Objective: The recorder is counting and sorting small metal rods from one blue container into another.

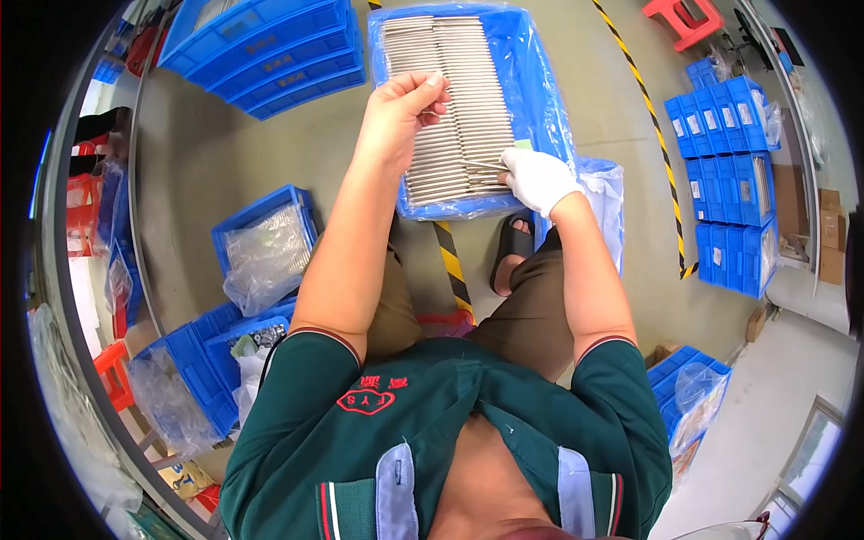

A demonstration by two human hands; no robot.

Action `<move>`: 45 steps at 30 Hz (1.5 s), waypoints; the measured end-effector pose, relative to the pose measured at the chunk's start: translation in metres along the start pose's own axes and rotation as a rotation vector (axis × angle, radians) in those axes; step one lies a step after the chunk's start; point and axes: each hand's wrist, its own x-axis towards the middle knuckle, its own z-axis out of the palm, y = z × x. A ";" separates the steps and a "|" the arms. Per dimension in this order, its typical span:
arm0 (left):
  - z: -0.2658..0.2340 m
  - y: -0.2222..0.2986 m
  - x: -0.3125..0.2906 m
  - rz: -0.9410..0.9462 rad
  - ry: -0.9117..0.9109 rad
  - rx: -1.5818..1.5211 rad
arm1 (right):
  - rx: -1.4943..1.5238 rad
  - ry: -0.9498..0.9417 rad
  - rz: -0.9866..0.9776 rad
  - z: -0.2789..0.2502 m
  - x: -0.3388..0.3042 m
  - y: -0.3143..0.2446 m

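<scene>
A blue crate (551,108) lined with clear plastic stands in front of me. Rows of thin silvery metal rods (477,81) lie side by side in it. Bare and pinched closed, my left hand (409,103) hovers over the left rows; whatever its fingertips hold, if anything, I cannot make out. My right hand (540,180), in a white glove, is closed at the crate's near right part. A slightly slanted metal rod (486,165) runs from its fingers across the row. Beside the glove a small pale green piece (523,144) shows against the lining.
Stacked blue crates (279,63) stand at the far left, and a plastic-covered crate (265,243) is nearer. More blue bins (729,180) line the right, past a yellow-black floor stripe (652,108). A red stool (684,20) stands far right. Another lined crate (601,202) sits beside my right forearm.
</scene>
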 end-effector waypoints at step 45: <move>0.001 0.000 0.002 -0.038 0.030 -0.033 | 0.003 0.499 -0.355 0.022 0.034 -0.020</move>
